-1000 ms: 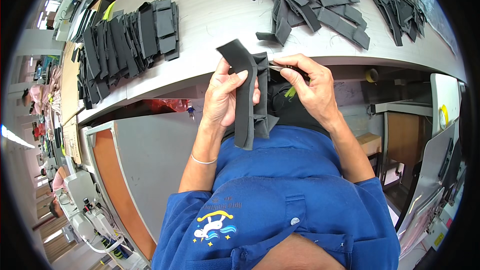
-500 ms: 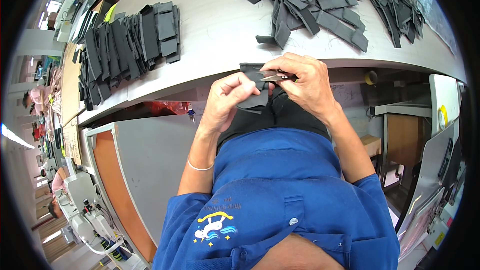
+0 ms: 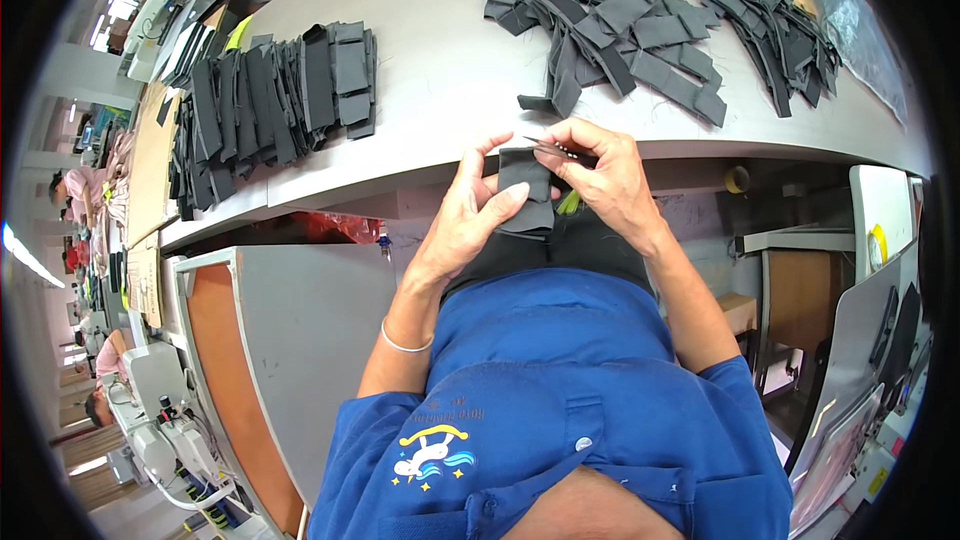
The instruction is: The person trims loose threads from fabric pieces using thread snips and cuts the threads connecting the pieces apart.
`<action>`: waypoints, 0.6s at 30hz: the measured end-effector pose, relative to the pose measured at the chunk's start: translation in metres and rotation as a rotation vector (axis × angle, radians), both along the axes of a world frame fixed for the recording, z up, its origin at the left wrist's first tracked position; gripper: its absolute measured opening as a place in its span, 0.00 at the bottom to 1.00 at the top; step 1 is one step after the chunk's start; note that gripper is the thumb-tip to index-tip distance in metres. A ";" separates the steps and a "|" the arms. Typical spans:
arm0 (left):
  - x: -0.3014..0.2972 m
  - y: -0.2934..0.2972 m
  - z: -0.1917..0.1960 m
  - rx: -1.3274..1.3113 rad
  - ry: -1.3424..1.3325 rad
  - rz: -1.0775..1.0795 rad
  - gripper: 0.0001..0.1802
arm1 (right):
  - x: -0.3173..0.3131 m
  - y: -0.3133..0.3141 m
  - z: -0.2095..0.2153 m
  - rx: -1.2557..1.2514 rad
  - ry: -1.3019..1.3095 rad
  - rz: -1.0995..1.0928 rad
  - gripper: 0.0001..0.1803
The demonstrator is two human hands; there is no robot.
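My left hand (image 3: 470, 212) pinches a small dark grey fabric piece (image 3: 524, 190) held just below the table's front edge. My right hand (image 3: 603, 175) grips small metal thread snips (image 3: 552, 148), their tips at the top edge of that piece. A neat stack of dark fabric pieces (image 3: 270, 105) lies on the grey table (image 3: 440, 70) to the left. A loose heap of similar dark pieces (image 3: 660, 20) is spread across the table to the right, beyond my hands.
A grey panel with an orange-brown edge (image 3: 290, 340) stands at my lower left. A sewing machine (image 3: 160, 420) sits at far lower left, and other people work along the left rim. A white chair back (image 3: 885, 225) is at the right.
The fabric piece, held long and upright a second ago, is now folded small and flat between my hands. My right hand has brought the snips to its top edge.
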State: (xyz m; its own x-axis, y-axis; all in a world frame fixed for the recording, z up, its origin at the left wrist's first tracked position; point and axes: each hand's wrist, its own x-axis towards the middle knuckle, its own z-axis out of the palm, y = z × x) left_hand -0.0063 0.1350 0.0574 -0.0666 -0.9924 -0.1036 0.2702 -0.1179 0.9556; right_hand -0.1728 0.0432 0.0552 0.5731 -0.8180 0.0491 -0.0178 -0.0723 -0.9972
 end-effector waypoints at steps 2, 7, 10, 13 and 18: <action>-0.003 0.001 -0.005 0.015 -0.173 0.084 0.23 | 0.002 0.001 0.001 0.070 -0.099 0.056 0.06; -0.006 -0.002 0.004 -0.005 -0.029 0.150 0.17 | 0.004 0.001 0.005 0.241 -0.218 0.157 0.08; 0.002 0.000 0.001 0.021 0.044 0.242 0.15 | 0.005 -0.002 0.028 -0.228 0.026 0.022 0.12; 0.011 0.003 0.006 0.038 0.047 0.229 0.15 | 0.000 -0.016 0.037 -0.724 0.177 -0.070 0.15; 0.018 -0.001 0.007 0.069 0.044 0.206 0.14 | 0.006 -0.023 0.047 -1.139 0.349 0.011 0.11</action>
